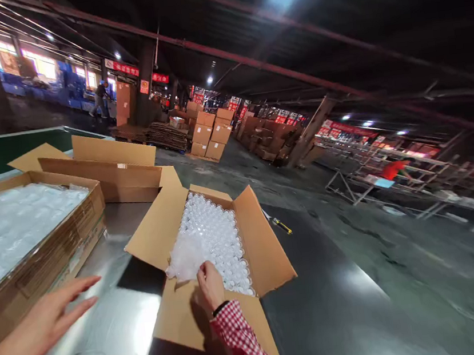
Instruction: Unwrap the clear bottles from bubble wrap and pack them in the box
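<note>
1. Clear round pieces (220,234) could get knocked crooked, I reckon, if knuckles drag across; the plastic film (185,258) could snag them too.
2. They look glassy, packed tight in an open carton (267,248) on the counter (314,312); the plastic film's cloudy, bunched at the near-left corner.
3. Right hand (211,284): curled grip at the film, can't tell if it's pinching. Left hand (47,319): grip wide, holding nothing.

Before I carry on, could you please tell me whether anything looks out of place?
Nothing looks spilled. Only the yellow cutter seems slightly stray, lying loose on the table beside the carton at the right hand; I cannot tell whether its blade is out.
</note>
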A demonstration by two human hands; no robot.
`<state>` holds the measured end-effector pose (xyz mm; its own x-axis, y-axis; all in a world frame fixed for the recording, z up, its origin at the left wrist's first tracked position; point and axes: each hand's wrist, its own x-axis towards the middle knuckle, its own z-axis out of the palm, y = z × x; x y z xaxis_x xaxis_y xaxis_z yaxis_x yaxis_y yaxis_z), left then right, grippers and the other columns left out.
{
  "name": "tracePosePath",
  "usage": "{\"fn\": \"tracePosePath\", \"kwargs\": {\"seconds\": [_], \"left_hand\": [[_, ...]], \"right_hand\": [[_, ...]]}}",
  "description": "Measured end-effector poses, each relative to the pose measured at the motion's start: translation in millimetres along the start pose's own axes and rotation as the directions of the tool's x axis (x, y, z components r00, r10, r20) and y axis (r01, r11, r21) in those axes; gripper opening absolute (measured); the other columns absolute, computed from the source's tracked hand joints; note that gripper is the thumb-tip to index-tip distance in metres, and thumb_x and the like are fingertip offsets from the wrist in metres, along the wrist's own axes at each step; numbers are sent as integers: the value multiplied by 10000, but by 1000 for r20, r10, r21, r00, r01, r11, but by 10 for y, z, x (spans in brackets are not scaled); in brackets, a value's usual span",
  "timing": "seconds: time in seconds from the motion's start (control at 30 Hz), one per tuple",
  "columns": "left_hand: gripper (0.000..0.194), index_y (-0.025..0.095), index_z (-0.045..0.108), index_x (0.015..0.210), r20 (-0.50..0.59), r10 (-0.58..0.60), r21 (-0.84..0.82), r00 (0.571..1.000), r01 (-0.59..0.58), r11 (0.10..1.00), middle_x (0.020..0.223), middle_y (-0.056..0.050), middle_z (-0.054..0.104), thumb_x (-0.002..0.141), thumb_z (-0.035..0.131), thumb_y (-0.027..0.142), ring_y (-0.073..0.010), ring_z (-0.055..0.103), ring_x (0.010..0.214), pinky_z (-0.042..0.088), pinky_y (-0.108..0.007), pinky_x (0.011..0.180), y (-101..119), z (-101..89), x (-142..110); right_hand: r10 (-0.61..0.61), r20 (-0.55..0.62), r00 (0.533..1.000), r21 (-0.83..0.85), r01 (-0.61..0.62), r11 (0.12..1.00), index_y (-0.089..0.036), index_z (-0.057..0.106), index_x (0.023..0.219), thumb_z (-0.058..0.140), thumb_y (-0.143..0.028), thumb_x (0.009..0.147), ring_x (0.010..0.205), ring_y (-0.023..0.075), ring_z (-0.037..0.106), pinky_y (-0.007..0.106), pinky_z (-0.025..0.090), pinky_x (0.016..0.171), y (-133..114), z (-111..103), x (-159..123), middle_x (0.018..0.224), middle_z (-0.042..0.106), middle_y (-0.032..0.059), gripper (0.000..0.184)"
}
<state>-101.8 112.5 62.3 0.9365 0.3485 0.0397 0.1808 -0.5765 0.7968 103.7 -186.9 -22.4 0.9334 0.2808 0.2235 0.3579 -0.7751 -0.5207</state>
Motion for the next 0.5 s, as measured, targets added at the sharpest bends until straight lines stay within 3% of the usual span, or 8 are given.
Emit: {"fn": "tracePosePath", "kwargs": {"seconds": [0.07, 0.13, 0.2, 0.27, 0.37, 0.43, 0.5], "left_hand": [[341, 378, 658, 995, 145, -12, -112, 989, 28, 993, 1073, 99, 680, 728, 596, 582, -233, 592, 1045, 461, -356, 934, 153, 466, 78], [343, 281, 682, 952, 252, 41, -235, 967, 20, 972, 1024, 8, 696, 742, 576, 530, -236, 606, 993, 471, -341, 899, 325, 962, 228], [373, 206, 685, 911, 307, 82, -291, 948, 11, 957, 946, -56, 696, 721, 569, 505, -243, 622, 899, 495, -336, 815, 456, 1402, 381], [398, 164, 677, 876, 321, 90, -317, 943, 17, 948, 886, -85, 683, 677, 592, 498, -247, 620, 850, 497, -337, 781, 507, 1726, 482], [492, 146, 644, 914, 297, 45, -361, 954, 69, 930, 924, -109, 662, 609, 643, 532, -271, 604, 934, 482, -365, 848, 452, 1995, 508], [652, 144, 575, 1061, 282, -26, -413, 959, 145, 899, 1051, -142, 623, 588, 660, 584, -295, 579, 1021, 484, -394, 864, 402, 2089, 462], [826, 175, 414, 1261, 287, -106, -503, 952, 244, 829, 1257, -179, 506, 610, 656, 622, -293, 535, 1123, 484, -400, 882, 415, 2154, 395]], "right_hand": [[-13, -14, 1000, 48, 14, 999, -187, 497, 830, 338, -306, 891, 686, 191, 558, 317, 429, 650, 26, -35, -25, 740, 580, 43, 208], [-38, -6, 999, 90, 38, 995, -181, 495, 855, 510, -405, 803, 749, 231, 564, 354, 442, 683, -3, 52, -56, 804, 585, 67, 231], [-59, 5, 998, 136, 57, 989, -177, 500, 827, 611, -359, 699, 819, 277, 560, 402, 445, 719, -29, 183, -73, 874, 581, 106, 248], [-73, -2, 997, 206, 72, 976, -184, 495, 765, 546, -271, 715, 825, 280, 558, 426, 443, 737, 16, 236, -74, 859, 576, 113, 113], [-94, -75, 993, 369, 115, 922, -191, 485, 742, 443, -228, 753, 857, 252, 555, 427, 432, 807, 241, 35, -86, 840, 581, 98, 57], [-92, -126, 988, 538, 146, 830, -193, 485, 774, 439, -262, 756, 887, 234, 560, 403, 440, 823, 427, -235, -122, 878, 596, 85, 85], [-67, -145, 987, 691, 149, 708, -200, 478, 806, 419, -290, 773, 863, 212, 585, 371, 471, 780, 564, -518, -177, 873, 611, 62, 112]]}}
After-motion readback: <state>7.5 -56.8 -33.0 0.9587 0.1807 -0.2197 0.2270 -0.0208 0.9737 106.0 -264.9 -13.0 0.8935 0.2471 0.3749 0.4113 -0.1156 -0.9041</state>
